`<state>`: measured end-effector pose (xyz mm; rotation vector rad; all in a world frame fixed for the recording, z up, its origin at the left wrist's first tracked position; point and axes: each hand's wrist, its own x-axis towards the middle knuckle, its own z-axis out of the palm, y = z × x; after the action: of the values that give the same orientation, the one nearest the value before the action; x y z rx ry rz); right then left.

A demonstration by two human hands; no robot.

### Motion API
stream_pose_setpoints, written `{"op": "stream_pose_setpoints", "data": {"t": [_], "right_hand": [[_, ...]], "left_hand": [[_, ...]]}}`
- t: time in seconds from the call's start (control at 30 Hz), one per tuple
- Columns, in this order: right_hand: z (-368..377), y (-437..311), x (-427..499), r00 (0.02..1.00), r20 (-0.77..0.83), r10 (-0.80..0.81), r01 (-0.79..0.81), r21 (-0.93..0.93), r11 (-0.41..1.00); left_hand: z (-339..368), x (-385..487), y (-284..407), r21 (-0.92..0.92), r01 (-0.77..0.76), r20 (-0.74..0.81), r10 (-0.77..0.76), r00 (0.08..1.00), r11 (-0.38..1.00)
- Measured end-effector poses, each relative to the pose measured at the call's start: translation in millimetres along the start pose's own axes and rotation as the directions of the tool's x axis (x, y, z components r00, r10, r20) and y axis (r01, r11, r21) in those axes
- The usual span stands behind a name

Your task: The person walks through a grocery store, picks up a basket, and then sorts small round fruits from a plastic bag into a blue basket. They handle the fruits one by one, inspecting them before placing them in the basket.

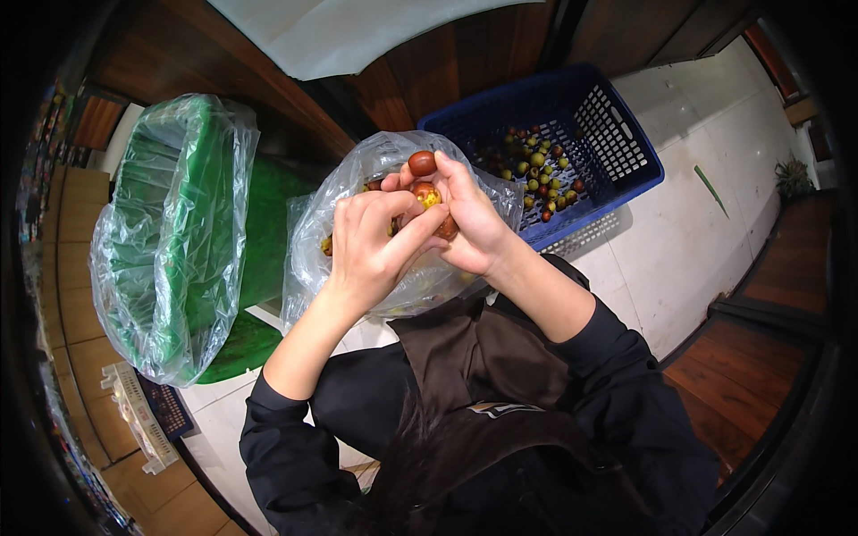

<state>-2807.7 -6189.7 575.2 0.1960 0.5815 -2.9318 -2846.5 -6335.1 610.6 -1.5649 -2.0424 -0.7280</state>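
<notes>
My right hand is palm up with several jujubes in it. A glossy red-brown jujube sits by its fingertips, a mottled yellow-and-red jujube lies below that, and a brown one rests against the palm. Bent over them from the other side is my left hand, its thumb and forefinger touching the fruit; whether it grips one is unclear. Both hands are above a clear plastic bag, which stands before me with more jujubes partly visible inside, mostly hidden by my hands.
Right of the bag, a blue perforated plastic crate holds green and red jujubes. At left stands a green bin lined with clear plastic. Dark wood panels rise ahead. A green leaf strip lies on the tiled floor.
</notes>
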Motion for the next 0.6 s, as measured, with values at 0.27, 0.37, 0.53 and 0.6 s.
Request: {"op": "stream_pose_setpoints", "data": {"t": [0.27,0.37,0.53,0.6], "right_hand": [[-14,-34,3,0.954,0.144,-0.262,0.269,-0.035,0.962],[-68,-80,24,0.92,-0.137,-0.368,0.306,-0.338,0.89],[-219,-115,47,0.751,-0.5,-0.431,-0.012,-0.662,0.749],[-271,-112,34,0.702,-0.62,-0.35,-0.201,-0.645,0.737]], "left_hand": [[-11,7,21,-0.644,0.066,-0.121,-0.187,0.975,0.762],[-30,9,29,-0.661,-0.016,-0.183,-0.141,0.973,0.75],[-49,13,34,-0.595,-0.034,-0.195,-0.103,0.976,0.803],[-52,13,34,-0.603,-0.026,-0.174,-0.1,0.98,0.797]]}}
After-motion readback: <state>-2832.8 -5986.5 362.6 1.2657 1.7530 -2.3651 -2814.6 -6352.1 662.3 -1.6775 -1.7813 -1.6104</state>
